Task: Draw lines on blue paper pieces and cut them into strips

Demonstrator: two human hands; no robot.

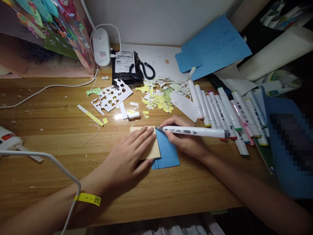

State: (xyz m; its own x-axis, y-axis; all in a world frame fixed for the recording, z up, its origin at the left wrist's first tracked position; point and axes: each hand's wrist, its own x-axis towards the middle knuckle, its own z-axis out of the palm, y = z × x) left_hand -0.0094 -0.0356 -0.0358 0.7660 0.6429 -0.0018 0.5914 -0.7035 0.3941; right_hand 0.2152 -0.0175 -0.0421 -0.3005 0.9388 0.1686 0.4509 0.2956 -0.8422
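My left hand [129, 153] lies flat with its fingers stretched over a cream card [155, 148], which it presses onto a blue sheet [168, 151]. The card overlaps the left part of the blue sheet. In my right hand [187, 138] is a white marker [195, 131], pinched near its tip and pointing left. That tip meets the blue sheet beside the card's upper right corner. A small white cap [133, 115] lies on the table above the card.
Paper scraps [158, 99], a punched white sheet [112, 96] and black scissors [141, 70] lie farther back. Several markers [220, 111] line the right side. A white cable [61, 166] crosses the left front, over my left forearm. A glue gun [9, 138] sits far left.
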